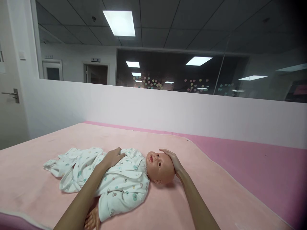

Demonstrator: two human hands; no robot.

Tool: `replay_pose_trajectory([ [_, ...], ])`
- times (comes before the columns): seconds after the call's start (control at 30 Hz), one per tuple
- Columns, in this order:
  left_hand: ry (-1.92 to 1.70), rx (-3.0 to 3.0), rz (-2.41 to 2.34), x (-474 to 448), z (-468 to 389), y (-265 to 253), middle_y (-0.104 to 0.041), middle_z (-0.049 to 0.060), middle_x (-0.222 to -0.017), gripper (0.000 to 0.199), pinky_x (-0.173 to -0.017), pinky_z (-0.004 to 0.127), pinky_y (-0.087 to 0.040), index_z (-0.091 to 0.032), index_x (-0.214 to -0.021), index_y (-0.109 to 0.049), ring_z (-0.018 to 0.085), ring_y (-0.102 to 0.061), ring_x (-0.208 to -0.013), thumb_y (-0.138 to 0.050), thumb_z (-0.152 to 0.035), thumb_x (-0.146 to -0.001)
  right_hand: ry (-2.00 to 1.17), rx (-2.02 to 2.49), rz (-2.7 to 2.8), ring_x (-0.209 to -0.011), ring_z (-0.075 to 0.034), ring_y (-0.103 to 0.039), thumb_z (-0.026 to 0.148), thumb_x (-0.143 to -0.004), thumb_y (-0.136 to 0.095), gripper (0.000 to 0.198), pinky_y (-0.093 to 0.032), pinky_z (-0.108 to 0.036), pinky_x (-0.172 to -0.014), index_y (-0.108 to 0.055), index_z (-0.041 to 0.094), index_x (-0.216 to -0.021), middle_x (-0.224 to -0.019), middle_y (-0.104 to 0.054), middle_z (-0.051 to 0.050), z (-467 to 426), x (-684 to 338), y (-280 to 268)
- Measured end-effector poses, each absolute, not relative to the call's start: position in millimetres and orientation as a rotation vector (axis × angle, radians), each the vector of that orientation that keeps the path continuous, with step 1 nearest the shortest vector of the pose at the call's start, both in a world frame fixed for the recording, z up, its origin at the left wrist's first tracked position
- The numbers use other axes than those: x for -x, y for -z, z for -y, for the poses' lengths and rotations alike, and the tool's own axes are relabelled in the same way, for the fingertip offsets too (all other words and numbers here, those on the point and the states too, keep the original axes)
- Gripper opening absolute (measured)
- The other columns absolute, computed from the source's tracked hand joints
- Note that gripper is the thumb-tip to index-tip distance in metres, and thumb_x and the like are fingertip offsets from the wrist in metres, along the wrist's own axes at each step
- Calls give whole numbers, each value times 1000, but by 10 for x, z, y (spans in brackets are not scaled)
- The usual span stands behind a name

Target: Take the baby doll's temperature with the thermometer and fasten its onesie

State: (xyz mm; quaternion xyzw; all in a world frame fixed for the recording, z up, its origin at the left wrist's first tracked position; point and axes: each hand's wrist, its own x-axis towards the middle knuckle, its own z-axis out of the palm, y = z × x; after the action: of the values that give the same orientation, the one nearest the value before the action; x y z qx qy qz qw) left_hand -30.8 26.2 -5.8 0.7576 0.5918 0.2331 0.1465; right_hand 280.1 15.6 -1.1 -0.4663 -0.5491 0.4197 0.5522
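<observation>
A baby doll [141, 172] lies on its back across the pink blanket, its head to the right and its legs to the left. It wears a white sleepsuit [127, 182] with small coloured prints. My left hand [113, 158] rests flat on the doll's belly, fingers stretched out over the cloth. Against the top of the doll's head [161, 169] lies my right hand [173, 159], its fingers extended along the crown without closing round it. One doll hand [93, 218] shows from the sleeve near my left forearm.
The pale pink blanket [206, 188] covers a darker pink padded surface [261, 166] that shows at the right and back. Behind it runs a low white wall [153, 108] with glass above. A door with a metal handle [14, 95] stands at the far left.
</observation>
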Motion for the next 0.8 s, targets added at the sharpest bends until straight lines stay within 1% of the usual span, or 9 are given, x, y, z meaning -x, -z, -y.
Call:
replay_pose_trajectory([
  [0.17, -656, -2180, -1717, 308, -273, 63, -60, 10, -94, 40, -75, 32, -38, -19, -94, -47, 25, -55, -89, -31, -51, -76, -993, 1098, 1298, -108, -21, -49, 38, -66, -54, 31, -34, -34, -96, -66, 20, -88, -110, -59, -3, -145, -2792, 3],
  [0.3, -655, -2179, -1717, 313, -281, 69, -60, 10, -94, 41, -75, 33, -38, -20, -94, -46, 25, -55, -89, -31, -52, -76, -1012, 1111, 1218, -105, -22, -51, 41, -63, -59, 40, -36, -36, -95, -62, 22, -97, -106, -61, -3, -145, -2781, -4],
  [0.37, -666, -2181, -1711, 317, -284, 75, -60, 10, -94, 40, -76, 33, -38, -20, -93, -46, 25, -55, -89, -31, -53, -76, -986, 1125, 1202, -107, -22, -50, 41, -62, -61, 42, -36, -35, -96, -61, 22, -100, -109, -60, -3, -147, -2779, -10],
  [0.5, -674, -2176, -1705, 320, -284, 82, -60, 10, -94, 40, -76, 33, -37, -20, -93, -46, 25, -54, -89, -31, -52, -76, -965, 1101, 1241, -110, -22, -48, 39, -64, -58, 35, -34, -34, -97, -63, 21, -94, -114, -57, -3, -135, -2782, -15],
  [0.63, -657, -2171, -1696, 321, -277, 75, -59, 11, -96, 42, -77, 34, -37, -19, -96, -46, 26, -54, -91, -30, -52, -76, -951, 1104, 1275, -105, -23, -51, 39, -65, -56, 33, -36, -36, -95, -65, 17, -89, -111, -59, -5, -138, -2806, 14],
  [0.73, -661, -2179, -1683, 319, -279, 77, -58, 12, -100, 43, -77, 33, -37, -18, -96, -46, 26, -53, -93, -30, -52, -76, -914, 1096, 1240, -98, -23, -55, 38, -64, -59, 38, -39, -39, -92, -62, 15, -94, -101, -63, -8, -134, -2800, -57],
  [0.8, -680, -2191, -1678, 314, -289, 88, -58, 12, -99, 41, -76, 32, -37, -18, -93, -47, 25, -53, -92, -31, -51, -76, -858, 1033, 1238, -93, -22, -58, 37, -64, -62, 42, -40, -40, -91, -59, 14, -100, -96, -64, -9, -38, -2726, -247],
])
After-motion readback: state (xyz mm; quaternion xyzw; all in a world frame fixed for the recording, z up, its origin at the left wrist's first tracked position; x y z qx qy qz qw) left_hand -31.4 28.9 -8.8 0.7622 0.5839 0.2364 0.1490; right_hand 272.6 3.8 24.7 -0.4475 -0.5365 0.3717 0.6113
